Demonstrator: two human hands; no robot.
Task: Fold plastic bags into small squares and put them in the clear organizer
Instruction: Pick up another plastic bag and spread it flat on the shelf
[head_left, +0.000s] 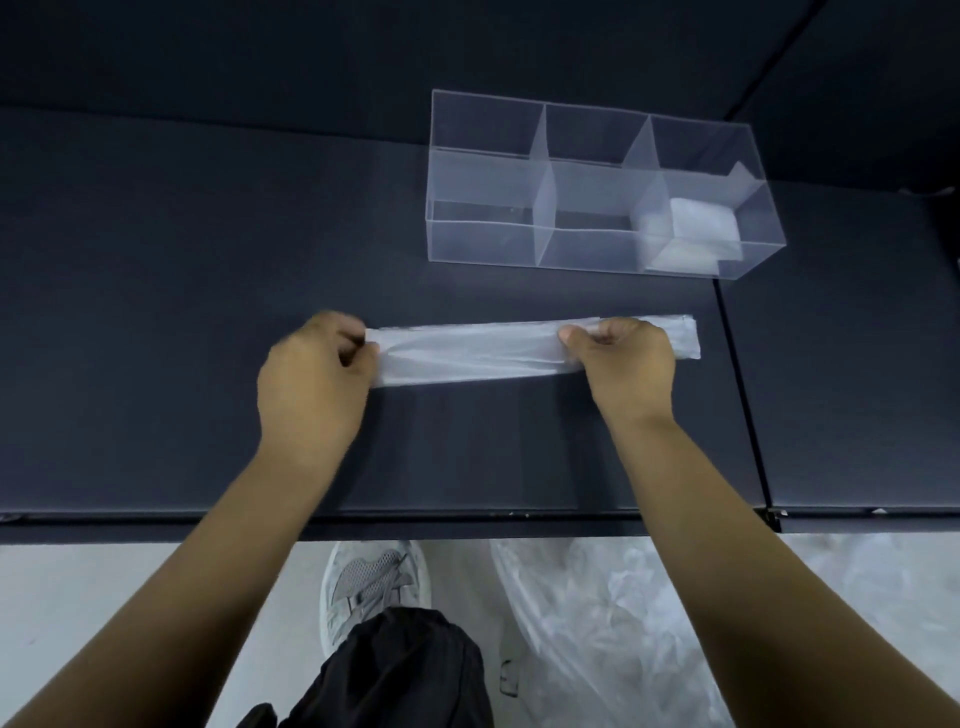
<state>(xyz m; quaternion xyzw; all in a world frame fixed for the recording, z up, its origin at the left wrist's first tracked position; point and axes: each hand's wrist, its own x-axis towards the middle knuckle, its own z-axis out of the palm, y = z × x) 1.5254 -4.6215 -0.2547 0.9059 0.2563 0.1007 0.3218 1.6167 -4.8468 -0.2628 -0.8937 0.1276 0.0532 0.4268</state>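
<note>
Edges must match: your left hand (317, 369) and right hand (623, 358) each pinch the bag strip (467, 353), so fold one end over flat.

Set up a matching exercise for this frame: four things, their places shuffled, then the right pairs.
1. bag strip
2. folded square
3. loose plastic heap
4. clear organizer

A. on the floor
B. standing on the table, far right
C. inside the organizer's right end
D. flat on the table, gripped by left hand and right hand

Pairs: 1-D, 2-C, 3-A, 4-B
</note>
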